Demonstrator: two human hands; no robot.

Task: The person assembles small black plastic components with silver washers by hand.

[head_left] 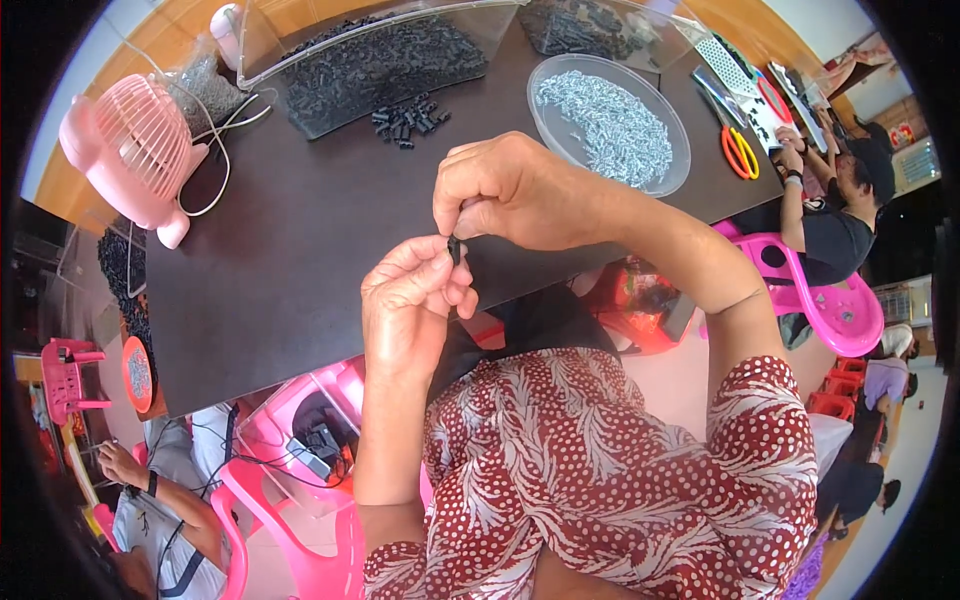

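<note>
While left hand [408, 285] pinches a small black piece [455, 250], right hand [515, 190] pinches its upper end, likely a fitting step, next needing steady alignment.

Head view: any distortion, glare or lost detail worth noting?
Head view: round fisheye image with black corners, the co-worker at right looking tilted; also in the head view, bright glints on the silvery pieces, and the small black part between left hand and right hand too dark for fine detail.
</note>
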